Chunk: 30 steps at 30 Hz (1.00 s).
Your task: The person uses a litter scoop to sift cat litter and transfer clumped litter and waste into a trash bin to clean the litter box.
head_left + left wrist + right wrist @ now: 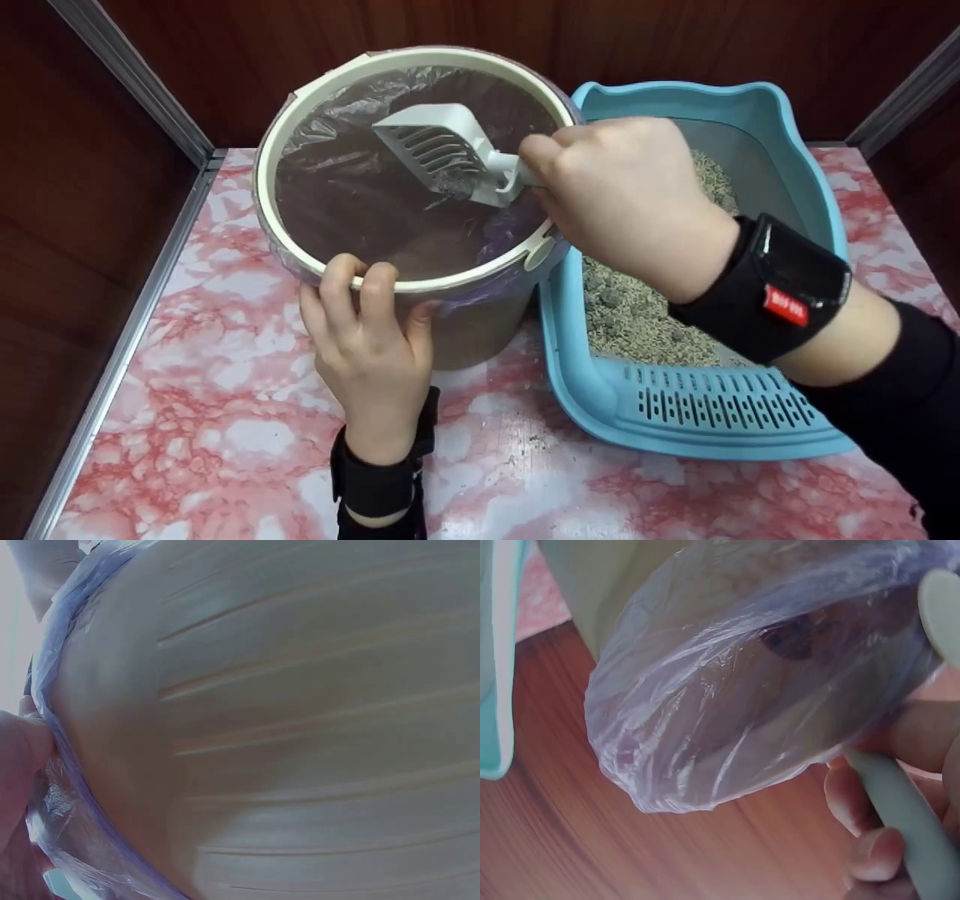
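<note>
A pale litter scoop (pixel 457 124) is tilted over the mouth of a round trash bin (pixel 480 330), with a grey bit of litter (pixel 454 182) at its slots. My right hand (pixel 630 195) grips the scoop's handle, which the right wrist view shows as a pale green handle (pixel 907 817) with fingers curled round it. My left hand (pixel 367 337) holds the near side of the bin's cream rim (pixel 266 180), two fingertips over the top and the thumb outside. A thin purplish bag (pixel 682 712) lines the bin and folds down over its outside.
Right of the bin stands a blue litter box (pixel 562 352) holding beige litter (pixel 645 322) with grey clumps. Both sit on a red and white marbled surface (pixel 247 435). Dark wooden panels (pixel 322 30) close off the back and sides, with metal strips along the corners.
</note>
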Motion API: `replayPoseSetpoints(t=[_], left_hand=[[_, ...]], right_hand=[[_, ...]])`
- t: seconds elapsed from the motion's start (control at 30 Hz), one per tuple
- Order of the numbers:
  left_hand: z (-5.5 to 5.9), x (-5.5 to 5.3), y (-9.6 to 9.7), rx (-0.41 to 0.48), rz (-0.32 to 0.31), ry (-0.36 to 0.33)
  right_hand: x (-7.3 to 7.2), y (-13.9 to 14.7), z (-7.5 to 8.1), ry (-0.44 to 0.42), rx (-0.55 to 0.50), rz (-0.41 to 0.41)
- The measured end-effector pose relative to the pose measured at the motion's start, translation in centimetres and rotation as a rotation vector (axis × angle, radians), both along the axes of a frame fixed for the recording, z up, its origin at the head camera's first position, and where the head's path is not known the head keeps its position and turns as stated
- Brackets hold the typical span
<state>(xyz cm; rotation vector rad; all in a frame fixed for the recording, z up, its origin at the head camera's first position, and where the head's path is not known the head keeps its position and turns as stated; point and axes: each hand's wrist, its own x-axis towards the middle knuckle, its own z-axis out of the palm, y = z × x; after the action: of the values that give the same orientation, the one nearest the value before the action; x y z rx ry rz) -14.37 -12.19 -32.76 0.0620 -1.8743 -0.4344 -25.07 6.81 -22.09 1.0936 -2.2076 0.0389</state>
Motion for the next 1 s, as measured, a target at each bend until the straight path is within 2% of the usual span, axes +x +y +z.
replayPoseSetpoints(t=[0.13,0.27,0.33,0.43,0.5,0.63,0.73,0.8,0.9,1.0], left_hand=[[0.0,0.0,0.0,-0.004,0.001,0.001],[0.0,0.0,0.0,-0.004,0.003,0.003],[0.0,0.0,0.0,0.0,0.002,-0.001],[0.1,0.2,-0.1,0.007,-0.001,-0.012],[0.1,0.2,-0.1,0.009,-0.003,-0.015],[0.1,0.4,-0.2,0.011,-0.012,-0.018],[0.2,0.5,-0.4,0.019,-0.027,-0.019],[0.3,0.4,-0.5,0.025,-0.054,-0.01],[0.5,0.3,-0.6,0.041,-0.094,0.008],[0.4,0.2,-0.5,0.059,-0.091,0.022]], right_hand=[[1.2,-0.8,0.2,0.146,0.039,0.05],[1.7,-0.8,0.2,0.22,0.022,0.089],[1.5,-0.5,0.1,0.229,-0.019,0.095],[0.7,0.8,-0.3,0.221,-0.152,0.087],[-0.1,2.5,-0.4,0.203,-0.246,0.051],[-1.2,6.8,0.0,0.093,-0.422,-0.057],[-1.3,10.0,0.2,-0.015,-0.537,-0.124],[-1.1,11.9,-0.4,-0.097,-0.608,-0.186],[-0.5,14.1,-1.5,-0.251,-0.623,-0.295],[0.4,15.5,-2.5,-0.41,-0.591,-0.385]])
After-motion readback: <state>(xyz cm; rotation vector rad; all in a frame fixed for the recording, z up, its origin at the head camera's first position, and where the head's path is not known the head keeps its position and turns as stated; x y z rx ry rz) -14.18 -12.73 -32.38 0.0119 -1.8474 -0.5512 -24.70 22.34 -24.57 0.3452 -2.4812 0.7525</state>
